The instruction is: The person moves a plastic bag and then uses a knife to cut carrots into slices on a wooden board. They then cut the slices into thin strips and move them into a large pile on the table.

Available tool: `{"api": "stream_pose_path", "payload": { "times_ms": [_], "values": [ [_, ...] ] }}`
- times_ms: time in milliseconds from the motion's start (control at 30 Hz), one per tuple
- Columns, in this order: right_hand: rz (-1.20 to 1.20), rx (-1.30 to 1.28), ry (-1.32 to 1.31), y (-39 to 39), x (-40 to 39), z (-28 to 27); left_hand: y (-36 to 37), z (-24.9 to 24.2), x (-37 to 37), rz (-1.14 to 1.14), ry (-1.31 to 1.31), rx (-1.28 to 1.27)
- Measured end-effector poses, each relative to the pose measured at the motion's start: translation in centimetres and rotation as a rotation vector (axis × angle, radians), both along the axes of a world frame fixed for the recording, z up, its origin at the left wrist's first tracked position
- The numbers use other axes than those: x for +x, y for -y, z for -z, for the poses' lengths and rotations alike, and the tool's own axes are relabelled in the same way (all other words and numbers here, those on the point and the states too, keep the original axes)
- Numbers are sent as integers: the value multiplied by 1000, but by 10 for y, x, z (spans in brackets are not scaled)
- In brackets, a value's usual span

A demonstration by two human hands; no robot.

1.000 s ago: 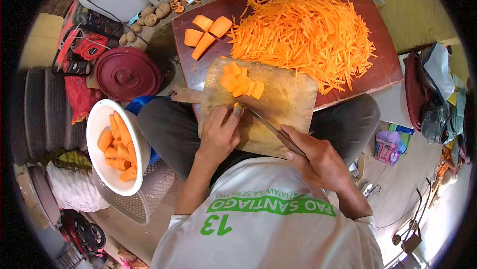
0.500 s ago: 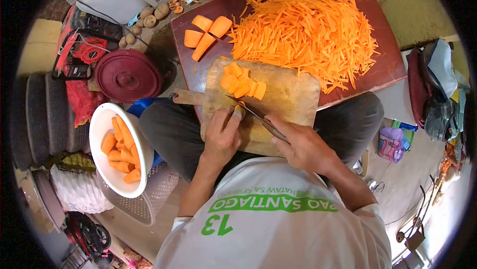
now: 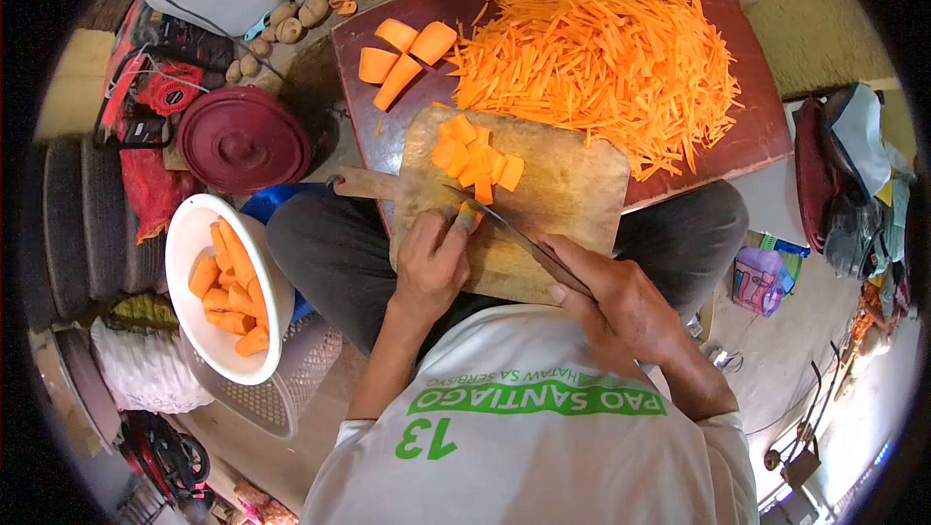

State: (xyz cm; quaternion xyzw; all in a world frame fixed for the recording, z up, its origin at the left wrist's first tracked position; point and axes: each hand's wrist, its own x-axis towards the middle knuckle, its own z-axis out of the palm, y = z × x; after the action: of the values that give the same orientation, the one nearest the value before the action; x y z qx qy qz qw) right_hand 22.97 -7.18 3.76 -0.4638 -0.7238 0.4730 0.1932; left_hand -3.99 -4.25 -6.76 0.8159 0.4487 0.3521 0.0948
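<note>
A dark red table (image 3: 756, 132) takes the upper part of the frame, and a big heap of carrot strips (image 3: 596, 60) lies at its right side. Near its upper left corner are four carrot chunks (image 3: 396, 84). In the centre of the frame, a wooden board (image 3: 562, 220) bears a group of carrot slices (image 3: 475, 159). Just below them, the left hand (image 3: 432, 258) presses a small carrot piece (image 3: 473, 214) with bent fingers. The right hand (image 3: 626, 302) is closed around the handle of a knife (image 3: 506, 224), whose blade is beside this piece. At the left, a white bowl (image 3: 184, 283) contains more carrots (image 3: 233, 278). On the white shirt (image 3: 543, 467), lower centre, upside-down green writing can be read: "PAO SANTIAGO", "HATAW SA SERBISYO" and "13".
</note>
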Motion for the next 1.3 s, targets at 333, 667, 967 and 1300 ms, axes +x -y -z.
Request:
{"api": "stream_pose_path", "payload": {
  "times_ms": [333,667,967,1300],
  "values": [
    [23,2,93,-1,-15,34,1,-7,-2,32,-3,8],
    [64,-5,15,-4,-7,6,8,-4,-2,17,3,43],
    [56,20,22,2,-13,7,3,0,-2,41,35,77],
    [44,-95,79,-4,-16,21,3,2,-2,27,52,124]
  ]
}}
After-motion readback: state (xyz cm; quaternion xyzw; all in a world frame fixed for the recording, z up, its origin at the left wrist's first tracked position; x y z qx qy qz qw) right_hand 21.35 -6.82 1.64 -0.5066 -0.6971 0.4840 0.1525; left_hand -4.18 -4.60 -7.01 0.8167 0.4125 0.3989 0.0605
